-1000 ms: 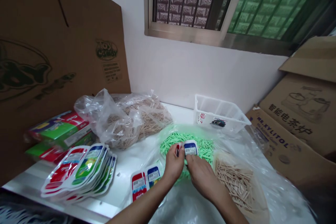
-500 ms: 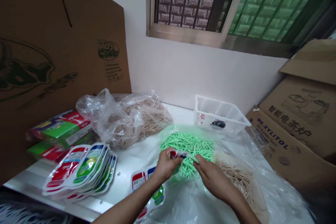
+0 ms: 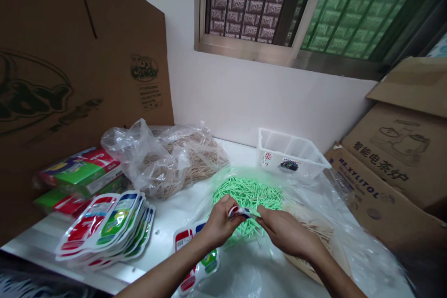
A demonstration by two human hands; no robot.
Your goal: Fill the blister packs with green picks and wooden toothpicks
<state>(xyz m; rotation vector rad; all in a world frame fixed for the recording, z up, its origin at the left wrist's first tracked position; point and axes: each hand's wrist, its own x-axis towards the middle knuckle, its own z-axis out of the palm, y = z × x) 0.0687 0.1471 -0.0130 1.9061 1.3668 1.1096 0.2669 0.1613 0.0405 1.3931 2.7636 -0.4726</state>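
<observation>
My left hand [image 3: 223, 221] is closed on a printed plastic packet [image 3: 240, 212] in red, white and blue, folded or curled between its fingers. Against the packet's right end, my right hand [image 3: 281, 228] pinches what looks like a short green stick [image 3: 254, 213]; the fingers hide most of it. Both hands hover over a heap of thin green sticks [image 3: 251, 191] on clear plastic. Below my left forearm lie more flat packets [image 3: 185, 238], partly covered by the arm. Beside my right wrist is a bag of thin brown sticks [image 3: 323, 233].
At the left stands a stack of printed packets [image 3: 104, 223], with red and green boxes [image 3: 84, 172] behind. A clear bag of brown sticks [image 3: 181, 163] sits at the back. A white plastic basket [image 3: 293, 153] is near the wall. Cardboard boxes [image 3: 377, 181] flank the table.
My hands have drawn a little closer together, and the packet is turned so more of its striped edge shows. My right wrist has shifted slightly right over the brown sticks.
</observation>
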